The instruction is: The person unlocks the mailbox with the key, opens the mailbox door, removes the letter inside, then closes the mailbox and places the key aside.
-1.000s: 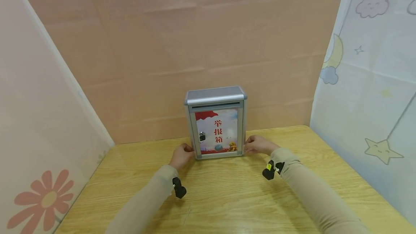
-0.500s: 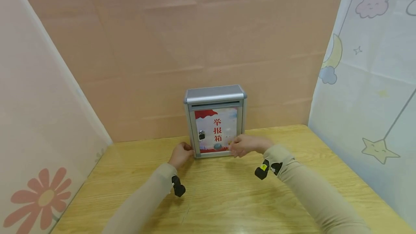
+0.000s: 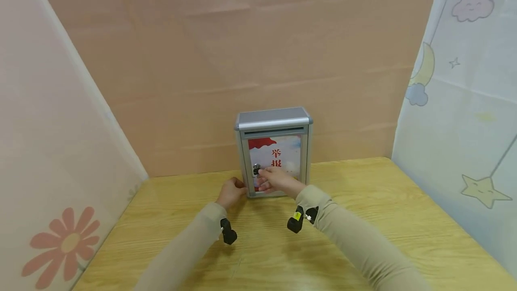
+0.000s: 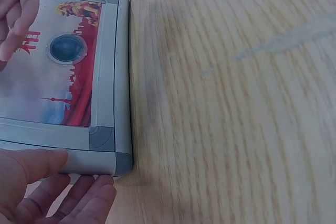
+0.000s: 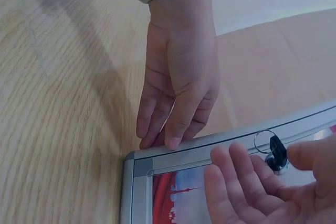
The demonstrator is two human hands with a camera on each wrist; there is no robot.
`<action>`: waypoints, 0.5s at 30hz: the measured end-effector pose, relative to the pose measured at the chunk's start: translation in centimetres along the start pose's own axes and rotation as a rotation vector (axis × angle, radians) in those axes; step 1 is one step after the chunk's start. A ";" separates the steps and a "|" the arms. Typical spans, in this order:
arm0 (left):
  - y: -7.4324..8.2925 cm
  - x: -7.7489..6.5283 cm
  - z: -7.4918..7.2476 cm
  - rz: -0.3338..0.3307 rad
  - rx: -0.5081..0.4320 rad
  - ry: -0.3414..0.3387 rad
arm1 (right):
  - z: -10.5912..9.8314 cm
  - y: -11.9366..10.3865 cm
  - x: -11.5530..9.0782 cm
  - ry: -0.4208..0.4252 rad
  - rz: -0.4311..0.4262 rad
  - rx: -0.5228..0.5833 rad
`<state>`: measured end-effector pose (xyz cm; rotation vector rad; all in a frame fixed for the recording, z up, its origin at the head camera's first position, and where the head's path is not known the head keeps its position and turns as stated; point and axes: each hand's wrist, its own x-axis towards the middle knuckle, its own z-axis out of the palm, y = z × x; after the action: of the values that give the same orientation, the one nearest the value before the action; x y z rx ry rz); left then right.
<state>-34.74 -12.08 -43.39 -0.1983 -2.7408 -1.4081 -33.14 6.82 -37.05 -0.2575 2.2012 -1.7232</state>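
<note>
A grey metal letter box (image 3: 274, 120) stands upright on the wooden table, its printed front door (image 4: 31, 93) facing me. My left hand (image 3: 231, 193) holds the box's lower left side; in the left wrist view its thumb lies along the frame, the other fingers curled behind. My right hand (image 3: 276, 180) reaches across the door, thumb and fingertips right at the black-headed key (image 5: 279, 150). That key sits in the lock at the door's left edge, with a wire ring (image 5: 255, 141) hanging on it. The right hand's fingers (image 5: 241, 174) are extended, apart from the thumb.
The wooden table (image 3: 258, 250) extends in front of the box and to both sides. Behind it hangs a plain peach cloth (image 3: 194, 57). Printed cloth walls close in the left and the right (image 3: 464, 125). Each sleeve's cuff bears a black wrist camera (image 3: 295, 221).
My right hand has left the box's lower right side and moved left across the door to the key. The left hand keeps its hold on the left side.
</note>
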 end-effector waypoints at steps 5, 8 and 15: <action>0.1 -0.1 0.2 -0.005 -0.001 -0.002 | 0.3 -0.5 -0.1 0.094 -0.019 -0.061; 0.3 -0.2 0.1 -0.011 -0.004 0.002 | 0.4 -0.7 0.0 0.123 -0.023 -0.016; 0.1 -0.1 0.2 -0.029 -0.005 0.006 | 0.4 -0.3 0.1 0.085 0.063 0.288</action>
<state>-34.60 -11.88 -43.38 -0.1550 -2.7460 -1.4207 -33.10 6.37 -36.87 -0.0449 1.9596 -2.0176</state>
